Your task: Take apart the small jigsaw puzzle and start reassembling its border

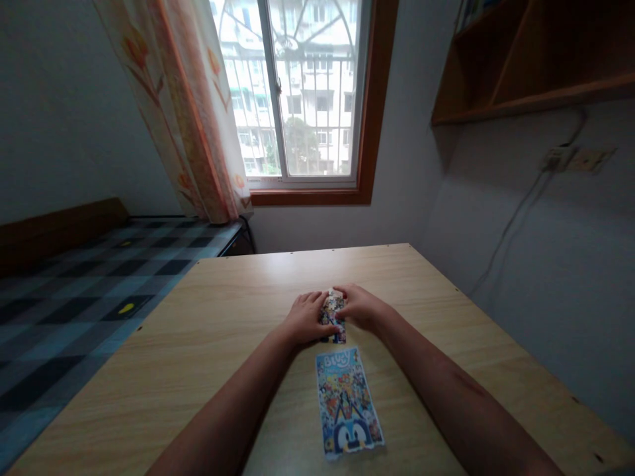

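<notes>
Half-curled, the left hand (307, 318) and right hand (361, 305) flank the puzzle (335, 304) below frame centre; grip unclear. Its long axis runs up-frame.

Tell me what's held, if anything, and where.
The left grip and right grip flank the colourful puzzle; whether either holds any of it cannot be told.

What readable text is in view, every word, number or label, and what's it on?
"Bluey", stylized: top of the printed sheet.
Below that title: smaller lettering, too blurred to read.
Window frame, bottom rail: tiny marks, too small to read.
Puzzle pieces: no legible text.
</notes>
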`<state>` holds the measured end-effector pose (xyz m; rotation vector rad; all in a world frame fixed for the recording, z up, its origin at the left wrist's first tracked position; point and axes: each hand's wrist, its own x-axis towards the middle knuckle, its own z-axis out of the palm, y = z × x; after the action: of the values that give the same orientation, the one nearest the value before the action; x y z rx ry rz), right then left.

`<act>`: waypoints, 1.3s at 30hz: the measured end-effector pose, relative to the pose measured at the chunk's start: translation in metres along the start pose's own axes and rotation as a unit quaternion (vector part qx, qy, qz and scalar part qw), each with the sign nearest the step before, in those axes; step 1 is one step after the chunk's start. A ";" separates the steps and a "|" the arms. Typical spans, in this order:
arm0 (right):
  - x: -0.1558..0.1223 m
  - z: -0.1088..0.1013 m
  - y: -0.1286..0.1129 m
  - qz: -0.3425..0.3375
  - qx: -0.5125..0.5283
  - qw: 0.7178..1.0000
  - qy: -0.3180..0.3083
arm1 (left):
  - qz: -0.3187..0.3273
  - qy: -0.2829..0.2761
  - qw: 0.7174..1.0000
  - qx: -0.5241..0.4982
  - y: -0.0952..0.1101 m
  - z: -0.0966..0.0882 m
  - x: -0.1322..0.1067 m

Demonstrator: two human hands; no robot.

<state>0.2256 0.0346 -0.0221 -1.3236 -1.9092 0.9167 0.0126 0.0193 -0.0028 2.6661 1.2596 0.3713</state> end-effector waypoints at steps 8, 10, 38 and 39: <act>0.004 -0.012 0.005 -0.005 -0.088 0.994 -0.059 | 0.046 0.034 0.997 0.052 0.000 -0.005 0.000; 0.003 -0.015 0.005 -0.014 -0.099 0.995 -0.021 | 0.039 0.039 0.997 0.055 -0.001 -0.005 0.001; -0.007 0.007 -0.004 -0.086 0.022 0.995 0.051 | 0.083 0.141 0.985 -0.051 -0.004 -0.003 -0.002; -0.006 0.005 -0.002 -0.079 0.021 0.995 0.057 | 0.067 0.141 0.987 -0.041 -0.002 -0.004 -0.004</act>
<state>0.2226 0.0273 -0.0242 -1.1577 -1.8653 0.7817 0.0071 0.0176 -0.0001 2.7050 1.1052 0.8284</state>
